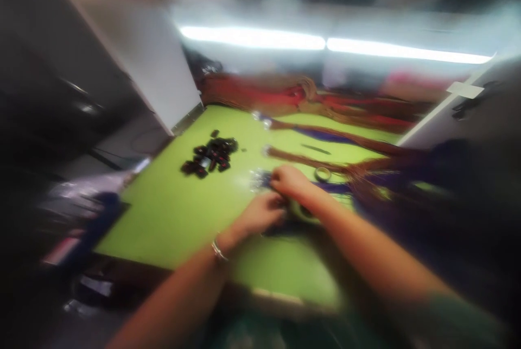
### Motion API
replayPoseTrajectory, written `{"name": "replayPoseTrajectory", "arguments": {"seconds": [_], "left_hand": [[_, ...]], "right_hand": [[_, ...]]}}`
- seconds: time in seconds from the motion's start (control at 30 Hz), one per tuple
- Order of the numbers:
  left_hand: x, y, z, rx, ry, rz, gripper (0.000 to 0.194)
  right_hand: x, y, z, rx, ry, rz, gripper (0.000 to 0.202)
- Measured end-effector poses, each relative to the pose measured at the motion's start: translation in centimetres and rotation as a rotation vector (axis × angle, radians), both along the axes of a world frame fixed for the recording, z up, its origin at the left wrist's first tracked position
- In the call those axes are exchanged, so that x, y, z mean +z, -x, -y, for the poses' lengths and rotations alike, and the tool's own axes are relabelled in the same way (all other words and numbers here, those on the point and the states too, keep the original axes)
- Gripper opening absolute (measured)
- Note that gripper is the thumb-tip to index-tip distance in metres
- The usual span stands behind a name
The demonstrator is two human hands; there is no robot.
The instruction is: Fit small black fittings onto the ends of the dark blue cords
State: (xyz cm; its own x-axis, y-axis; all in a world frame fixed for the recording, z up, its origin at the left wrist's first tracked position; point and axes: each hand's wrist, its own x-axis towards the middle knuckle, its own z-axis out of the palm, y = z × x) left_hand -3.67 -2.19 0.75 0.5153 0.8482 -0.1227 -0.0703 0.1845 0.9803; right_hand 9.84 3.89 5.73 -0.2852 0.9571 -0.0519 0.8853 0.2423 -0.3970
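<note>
My left hand [264, 212], with a bracelet at its wrist, is close to my right hand [288, 181] over the green table [158, 224]. The fingers of both are curled in near the blue wires [266, 178], which end in clear connectors [257, 179]. Blur hides exactly what each hand grips. Behind and right of my right hand lies a tape roll [323, 174]. Another roll [305, 211] is partly hidden below my right wrist.
A pile of small black parts [211, 154] lies on the left half of the table. Brown wire bundles [309, 159] stretch to the right, with a dark thin tool [316, 149] between them. Red and brown wires [260, 93] line the back. White panels [154, 67] flank the table.
</note>
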Motion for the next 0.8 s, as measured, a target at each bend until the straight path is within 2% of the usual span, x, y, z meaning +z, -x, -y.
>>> {"name": "replayPoseTrajectory", "arguments": {"seconds": [0.1, 0.2, 0.3, 0.4, 0.53, 0.6, 0.7, 0.8], "left_hand": [[-0.1, 0.0, 0.1, -0.003, -0.012, 0.013, 0.027], [-0.5, 0.0, 0.0, -0.006, -0.011, -0.020, 0.026], [-0.7, 0.2, 0.0, -0.005, 0.004, -0.048, 0.026], [-0.2, 0.3, -0.1, 0.001, 0.035, -0.009, 0.027], [1.7, 0.0, 0.3, 0.117, 0.127, 0.149, 0.030], [2.8, -0.3, 0.6, 0.182, 0.201, 0.230, 0.031], [3.6, -0.5, 0.8, 0.224, 0.287, 0.306, 0.034], [3.5, -0.6, 0.6, 0.219, 0.357, 0.327, 0.039]], "right_hand": [[-0.9, 0.6, -0.3, -0.034, 0.000, 0.007, 0.013], [-1.2, 0.3, -0.8, -0.031, 0.050, -0.082, 0.013], [-0.7, -0.3, -1.2, -0.052, 0.111, -0.180, 0.014], [0.4, -1.3, -1.0, -0.110, 0.031, -0.276, 0.015], [2.4, -3.2, 1.2, -0.180, -0.068, -0.447, 0.015], [2.8, -4.1, 2.9, -0.186, -0.095, -0.508, 0.015], [2.2, -4.7, 5.5, -0.150, -0.118, -0.531, 0.015], [1.0, -4.7, 7.1, -0.140, -0.117, -0.480, 0.016]]}}
